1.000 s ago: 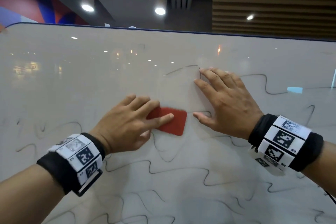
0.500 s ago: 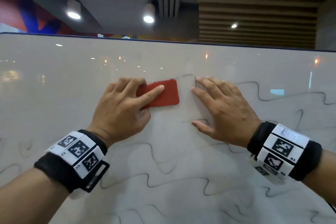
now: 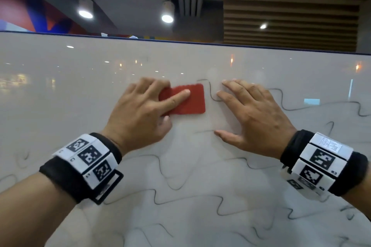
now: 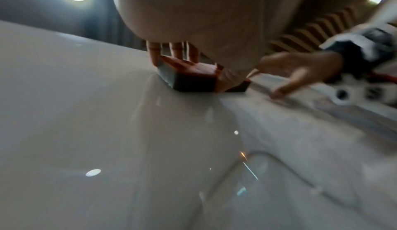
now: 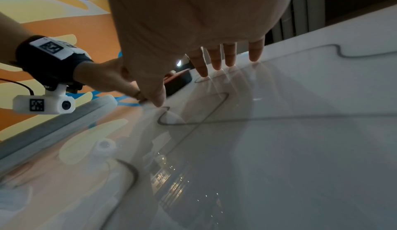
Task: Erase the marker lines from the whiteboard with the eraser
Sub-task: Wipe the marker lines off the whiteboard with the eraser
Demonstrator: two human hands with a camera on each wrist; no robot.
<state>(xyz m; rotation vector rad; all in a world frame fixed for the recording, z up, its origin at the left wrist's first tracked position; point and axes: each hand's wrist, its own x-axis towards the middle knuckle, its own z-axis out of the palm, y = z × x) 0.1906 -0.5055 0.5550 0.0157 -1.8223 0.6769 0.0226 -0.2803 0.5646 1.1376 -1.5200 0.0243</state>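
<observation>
Head view: the left hand (image 3: 140, 118) grips the red eraser (image 3: 186, 100) flat on the whiteboard (image 3: 60, 90); the right hand (image 3: 255, 118), fingers spread, presses the board just right of it, marker lines (image 3: 212, 94) between.

Left wrist view: fingers (image 4: 154, 53) curl over the eraser's (image 4: 193, 77) far edge.

Right wrist view: straight fingertips (image 5: 229, 60) touch the board.

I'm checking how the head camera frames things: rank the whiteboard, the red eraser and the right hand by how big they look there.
1. Whiteboard, which fills most of the view.
2. Right hand.
3. Eraser, partly covered by the left hand, so its full outline is hidden.
</observation>
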